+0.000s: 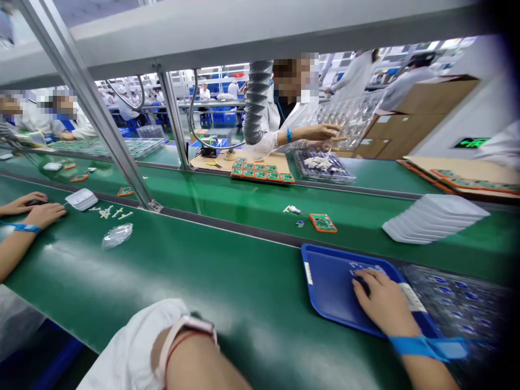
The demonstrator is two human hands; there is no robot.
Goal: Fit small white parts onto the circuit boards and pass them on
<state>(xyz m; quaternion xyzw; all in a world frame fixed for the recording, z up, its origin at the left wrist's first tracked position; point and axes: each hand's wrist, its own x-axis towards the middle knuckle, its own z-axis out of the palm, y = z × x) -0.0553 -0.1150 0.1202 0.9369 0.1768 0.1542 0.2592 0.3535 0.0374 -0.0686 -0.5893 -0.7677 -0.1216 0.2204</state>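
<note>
My right hand (pixel 384 303), with a blue band at the wrist, reaches into a blue tray (pixel 333 310). Its thumb and forefinger come together in a pinch beside small translucent pieces (pixel 368 267) at the tray's far side; whatever is between the fingertips is too small to make out. Of my left arm only the white sleeve, a pink-strapped watch (pixel 199 323) and a red cord show at the bottom edge, and the hand itself is outside the picture. Right of the tray lies a clear blister tray (pixel 459 298) holding blue-rimmed parts.
Beyond the tray are an orange-framed circuit board (pixel 323 222), small white parts (pixel 292 209) and stacked white trays (pixel 436 218). A neighbour's hands (pixel 43 214) rest at left near a white box (pixel 82 199). Opposite, a person holds a clear tray (pixel 349 119). A metal post (pixel 95 103) rises at left.
</note>
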